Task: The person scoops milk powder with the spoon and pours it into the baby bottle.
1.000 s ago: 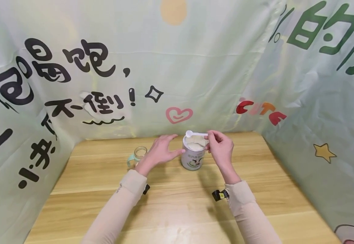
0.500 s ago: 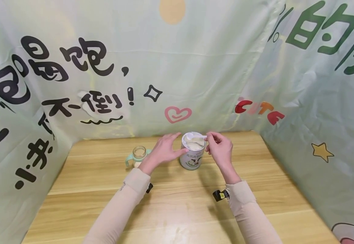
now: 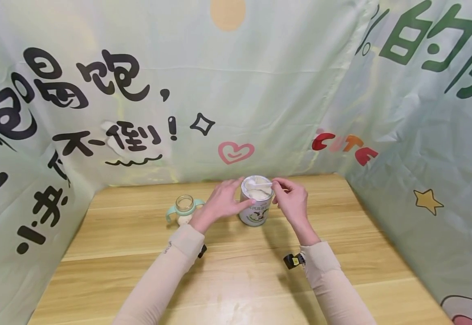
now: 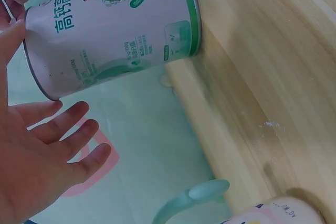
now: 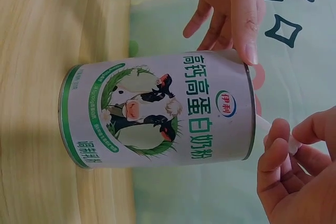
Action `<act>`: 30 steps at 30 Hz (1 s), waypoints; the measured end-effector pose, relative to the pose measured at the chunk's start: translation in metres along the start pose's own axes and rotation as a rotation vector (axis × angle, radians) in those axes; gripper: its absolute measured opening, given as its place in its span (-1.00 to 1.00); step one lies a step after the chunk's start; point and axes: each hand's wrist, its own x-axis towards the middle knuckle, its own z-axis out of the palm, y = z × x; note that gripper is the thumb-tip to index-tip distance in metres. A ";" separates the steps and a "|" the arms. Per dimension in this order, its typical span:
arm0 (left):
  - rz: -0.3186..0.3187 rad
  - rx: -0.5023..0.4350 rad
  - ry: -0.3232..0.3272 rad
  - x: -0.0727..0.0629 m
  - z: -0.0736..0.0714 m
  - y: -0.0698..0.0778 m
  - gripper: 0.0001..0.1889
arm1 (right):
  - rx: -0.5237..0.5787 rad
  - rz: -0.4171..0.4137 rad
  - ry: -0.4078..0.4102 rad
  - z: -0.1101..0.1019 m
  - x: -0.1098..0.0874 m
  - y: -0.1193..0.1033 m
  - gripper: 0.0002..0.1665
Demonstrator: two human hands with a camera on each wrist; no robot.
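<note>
A white milk powder can [image 3: 254, 215] with a cow print stands upright on the table, its top off and pale powder [image 3: 259, 194] inside. My right hand [image 3: 293, 202] pinches the handle of a white scoop [image 3: 264, 184] between thumb and fingers. The scoop's bowl is within the can's mouth, over or against the powder; how deep I cannot tell. My left hand [image 3: 224, 201] is at the can's left side with fingers spread and fairly straight. In the right wrist view its thumb [image 5: 247, 40] touches the can near the rim.
Left of the can stands a lidless baby bottle [image 3: 185, 205] with mint-green handles, partly behind my left forearm. A bit of spilled white powder [image 4: 271, 124] lies on the wooden table [image 3: 236, 284]. Printed cloth walls [image 3: 276, 113] enclose the back and sides.
My right hand has lowered the scoop from above the rim into the can's mouth. My left hand has moved right, up against the can.
</note>
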 end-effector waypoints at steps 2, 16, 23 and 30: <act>-0.001 0.004 0.000 0.000 0.000 0.000 -0.02 | -0.020 -0.002 -0.005 0.001 0.000 0.000 -0.70; -0.026 0.003 -0.005 0.001 0.001 0.002 -0.04 | -0.265 -0.147 -0.071 0.011 -0.001 -0.001 -0.67; -0.028 -0.004 -0.008 0.002 0.001 0.001 -0.04 | -0.300 -0.159 -0.096 0.013 0.000 0.000 -0.67; -0.034 0.001 -0.015 0.002 0.000 0.003 -0.05 | -0.376 -0.234 -0.112 0.018 0.002 0.004 -0.69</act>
